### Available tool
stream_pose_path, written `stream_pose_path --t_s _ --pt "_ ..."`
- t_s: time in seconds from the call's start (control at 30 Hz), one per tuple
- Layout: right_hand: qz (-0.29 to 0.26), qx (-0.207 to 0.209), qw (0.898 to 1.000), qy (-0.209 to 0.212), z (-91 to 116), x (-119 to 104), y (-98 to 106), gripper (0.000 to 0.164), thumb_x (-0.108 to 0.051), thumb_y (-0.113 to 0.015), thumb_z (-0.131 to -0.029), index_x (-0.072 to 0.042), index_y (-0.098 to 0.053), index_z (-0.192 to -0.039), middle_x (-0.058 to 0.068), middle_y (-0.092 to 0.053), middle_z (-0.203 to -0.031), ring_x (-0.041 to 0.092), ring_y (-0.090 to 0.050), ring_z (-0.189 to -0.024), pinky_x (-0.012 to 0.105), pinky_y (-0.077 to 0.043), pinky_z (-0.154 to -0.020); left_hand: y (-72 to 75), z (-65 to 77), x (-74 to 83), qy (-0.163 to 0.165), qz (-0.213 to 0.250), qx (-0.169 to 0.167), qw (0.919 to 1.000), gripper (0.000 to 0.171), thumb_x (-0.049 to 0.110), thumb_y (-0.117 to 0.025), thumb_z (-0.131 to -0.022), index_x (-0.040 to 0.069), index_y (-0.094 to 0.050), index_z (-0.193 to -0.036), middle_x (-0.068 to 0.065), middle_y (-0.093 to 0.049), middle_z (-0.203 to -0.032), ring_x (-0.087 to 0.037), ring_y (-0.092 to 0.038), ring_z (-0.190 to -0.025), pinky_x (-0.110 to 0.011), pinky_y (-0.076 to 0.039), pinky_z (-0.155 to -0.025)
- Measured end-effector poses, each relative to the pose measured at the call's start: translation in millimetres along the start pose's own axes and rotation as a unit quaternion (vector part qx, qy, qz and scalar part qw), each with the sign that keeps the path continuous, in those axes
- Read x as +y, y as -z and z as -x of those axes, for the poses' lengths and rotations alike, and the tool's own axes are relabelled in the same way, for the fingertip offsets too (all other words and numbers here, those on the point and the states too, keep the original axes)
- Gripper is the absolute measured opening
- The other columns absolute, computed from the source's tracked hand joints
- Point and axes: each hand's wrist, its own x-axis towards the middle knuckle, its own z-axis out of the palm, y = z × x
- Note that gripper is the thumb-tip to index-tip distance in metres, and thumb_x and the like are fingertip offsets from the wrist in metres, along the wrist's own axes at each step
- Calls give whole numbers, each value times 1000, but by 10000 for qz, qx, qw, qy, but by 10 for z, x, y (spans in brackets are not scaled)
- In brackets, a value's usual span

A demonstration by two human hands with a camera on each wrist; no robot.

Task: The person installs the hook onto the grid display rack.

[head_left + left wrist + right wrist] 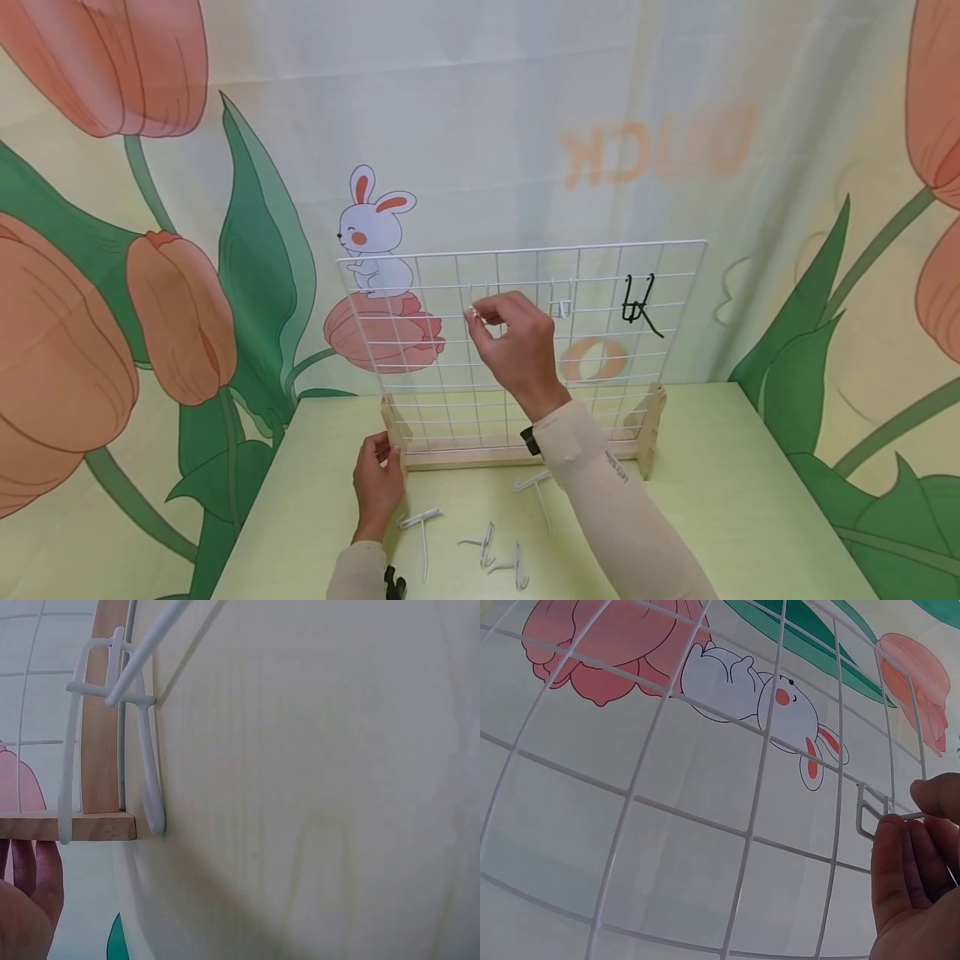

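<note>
The right hand point(519, 337) pinches a white hook point(860, 811) between thumb and fingers, at the grid point(521, 250); whether the hook is seated on the wire cannot be told. The left hand point(377, 483) is unclenched, its extended fingers touching the outer face of the wooden stand point(465, 459). To the right of the right hand, a mounted hook point(561, 308) and, farther out, a black hook point(635, 310) hang on the grid. Four loose hooks point(422, 520) lie below the right hand, the nearest one just right of the left hand.
</note>
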Motion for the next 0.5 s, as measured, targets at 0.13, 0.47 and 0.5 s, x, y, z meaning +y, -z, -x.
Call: stream_pose_path --t_s 0.13,0.47,0.5 --pt "-28 -34 10000 -6 28 1 5 11 -14 -81 -94 -5 -79 -99 8 -77 -94 20 -73 -82 33 -65 -77 -4 -2 -2 19 16 -5 10000 28 12 -64 -106 6 -59 -133 -17 -69 -126 -35 -70 -117 -54 -61 -96" --pt "-99 19 9999 30 115 31 34 12 -12 -82 -92 -3 -79 -99 9 -77 -93 21 -74 -79 34 -65 -76 -7 1 -8 -6 14 7 10000 28 12 -64 -106 6 -59 -133 -17 -69 -126 -36 -69 -118 -56 -61 -95" --pt "-103 22 9999 42 125 33 38 12 -12 -82 -92 -4 -79 -99 9 -77 -93 21 -74 -79 34 -65 -76 -8 0 -14 9 8 12 10000 28 12 -64 -106 6 -59 -133 -17 -69 -126 -36 -69 -118 -56 -61 -95"
